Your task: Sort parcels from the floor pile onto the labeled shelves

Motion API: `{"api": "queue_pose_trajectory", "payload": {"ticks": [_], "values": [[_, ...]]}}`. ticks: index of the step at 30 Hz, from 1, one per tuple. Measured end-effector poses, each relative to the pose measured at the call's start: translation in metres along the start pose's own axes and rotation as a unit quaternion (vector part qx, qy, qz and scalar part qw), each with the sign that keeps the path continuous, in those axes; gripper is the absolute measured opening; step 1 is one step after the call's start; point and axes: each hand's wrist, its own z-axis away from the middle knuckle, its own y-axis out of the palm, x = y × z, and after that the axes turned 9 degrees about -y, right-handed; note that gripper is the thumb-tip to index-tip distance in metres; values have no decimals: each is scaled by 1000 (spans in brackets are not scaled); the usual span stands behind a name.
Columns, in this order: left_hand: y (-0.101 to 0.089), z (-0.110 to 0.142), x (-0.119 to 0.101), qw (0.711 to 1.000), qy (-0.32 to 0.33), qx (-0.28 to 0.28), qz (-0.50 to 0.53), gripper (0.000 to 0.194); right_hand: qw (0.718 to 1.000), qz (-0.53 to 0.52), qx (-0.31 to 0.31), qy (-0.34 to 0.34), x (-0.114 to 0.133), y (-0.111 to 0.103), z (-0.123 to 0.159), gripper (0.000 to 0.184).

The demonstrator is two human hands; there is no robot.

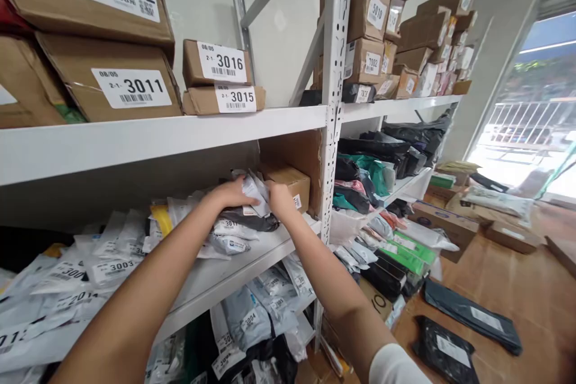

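Both arms reach onto the middle shelf [234, 276]. My left hand [231, 193] is closed around a crinkled grey-white plastic mailer bag [256, 192]. On the bag's other side my right hand [279, 199] is closed as well, its fingers at the bag's edge and partly hidden. Under the hands lies a black bag [265, 222]. In front of it is a white parcel bag [231, 228] labelled 3017. A brown cardboard box [290, 183] stands just behind my right hand, near the shelf's end panel.
Many white parcel bags [112, 267] crowd the shelf's left side. Above, numbered boxes [216, 63] stand on the upper shelf. A perforated metal post [332, 102] rises right of my right arm. Black parcels [443, 348] lie on the wooden floor, and more bags [252, 312] fill the shelf below.
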Motion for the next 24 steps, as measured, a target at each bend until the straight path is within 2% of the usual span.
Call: {"api": "queue_pose_trajectory", "payload": {"ticks": [2, 4, 6, 8, 10, 13, 16, 20, 24], "values": [[8, 0, -6, 998, -19, -27, -53, 117, 1000, 4, 14, -5, 0, -5, -1, 40], [16, 8, -10, 993, -25, -74, -90, 106, 998, -9, 27, -48, 0, -8, 5, 45], [22, 21, -11, 992, -10, -85, -98, 106, 994, -29, 27, -106, 1, -6, 14, 66], [28, 38, -10, 992, 9, -64, -108, 120, 991, -39, 9, -124, 4, -1, 23, 81], [34, 55, -8, 987, 25, -73, -141, 119, 996, -31, -25, -77, 9, 8, 26, 73], [45, 70, -7, 968, 50, -166, -180, 80, 998, -4, -57, -1, 18, 20, 19, 55], [48, 70, -6, 955, 90, -202, -198, 65, 998, 16, -52, 13, 22, 24, 9, 47], [37, 60, -4, 946, 113, -196, -232, 58, 999, 14, -32, 3, 20, 16, 6, 48], [25, 56, 0, 927, 150, -230, -255, 49, 999, 20, -16, 29, 22, 12, 10, 46]]}}
